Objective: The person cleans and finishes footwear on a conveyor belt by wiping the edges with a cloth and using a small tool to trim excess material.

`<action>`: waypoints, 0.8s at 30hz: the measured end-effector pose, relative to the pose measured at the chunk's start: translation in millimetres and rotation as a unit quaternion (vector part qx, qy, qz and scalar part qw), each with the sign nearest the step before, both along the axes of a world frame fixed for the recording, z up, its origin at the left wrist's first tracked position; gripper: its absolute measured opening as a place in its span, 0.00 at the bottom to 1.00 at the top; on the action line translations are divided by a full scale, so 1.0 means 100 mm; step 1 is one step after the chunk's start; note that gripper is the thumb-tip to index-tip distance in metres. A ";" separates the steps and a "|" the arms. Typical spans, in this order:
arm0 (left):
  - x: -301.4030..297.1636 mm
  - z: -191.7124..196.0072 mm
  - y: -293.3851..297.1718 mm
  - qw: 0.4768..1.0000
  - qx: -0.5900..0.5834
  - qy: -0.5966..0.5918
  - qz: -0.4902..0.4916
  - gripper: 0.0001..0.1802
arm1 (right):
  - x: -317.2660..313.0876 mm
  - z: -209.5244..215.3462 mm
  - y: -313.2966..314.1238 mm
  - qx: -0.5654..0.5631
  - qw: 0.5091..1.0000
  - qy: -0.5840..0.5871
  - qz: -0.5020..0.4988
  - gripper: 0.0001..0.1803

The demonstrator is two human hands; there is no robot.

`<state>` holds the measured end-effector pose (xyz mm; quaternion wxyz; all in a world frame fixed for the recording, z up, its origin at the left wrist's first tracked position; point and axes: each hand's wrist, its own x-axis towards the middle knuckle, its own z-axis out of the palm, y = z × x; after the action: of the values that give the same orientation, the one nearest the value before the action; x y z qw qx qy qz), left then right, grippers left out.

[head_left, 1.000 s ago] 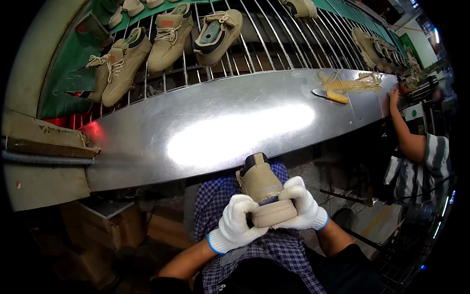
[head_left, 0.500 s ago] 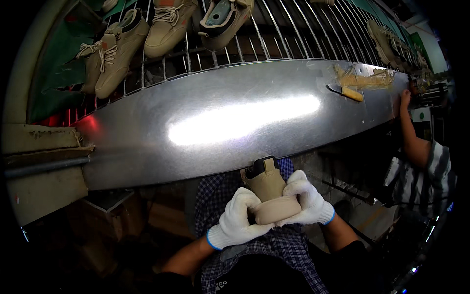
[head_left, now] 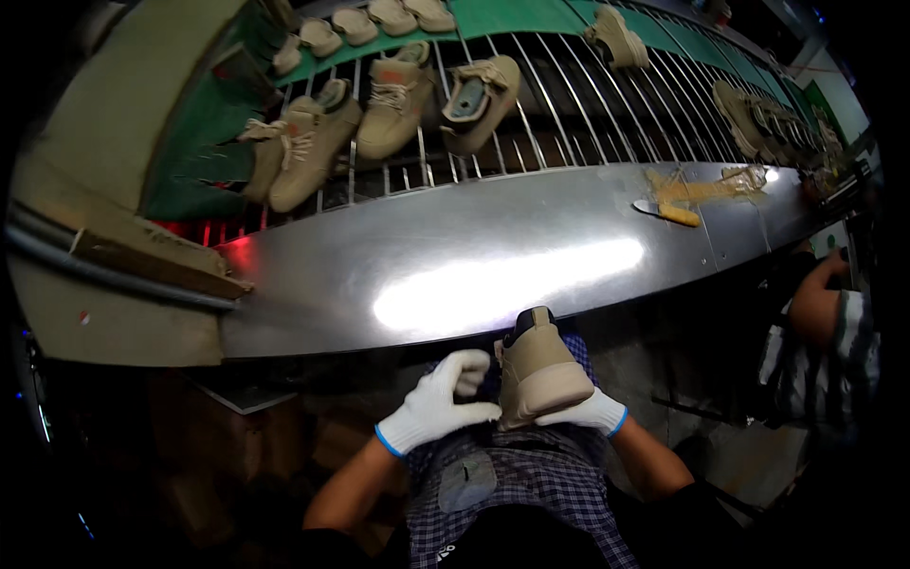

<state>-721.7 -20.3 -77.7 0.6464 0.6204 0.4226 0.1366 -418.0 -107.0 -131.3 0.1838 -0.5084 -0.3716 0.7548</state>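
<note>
While a row of tan sneakers (head_left: 398, 104) rides the wire rack (head_left: 569, 104) beyond the far edge of the steel counter (head_left: 474, 237), one beige shoe (head_left: 537, 370) is held over the lap, just below the counter's near edge. It is cupped from beneath by the gloved right hand (head_left: 592, 414), fingers curled under the toe; the gloved left hand (head_left: 436, 403) is loosely spread beside it, fingertips meeting its side. The shoe is judged light, its upper soft, and is best gripped at the firmer sole.
</note>
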 end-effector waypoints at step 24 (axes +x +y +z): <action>0.58 1.42 1.17 0.809 0.518 -0.065 0.269 0.42 | -0.33 2.09 2.41 0.411 0.875 0.197 -0.162 0.17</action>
<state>-663.7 96.3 64.1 0.1922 0.7143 0.3966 0.5437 -450.8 134.2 77.9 0.5653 -0.2814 -0.5169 0.5780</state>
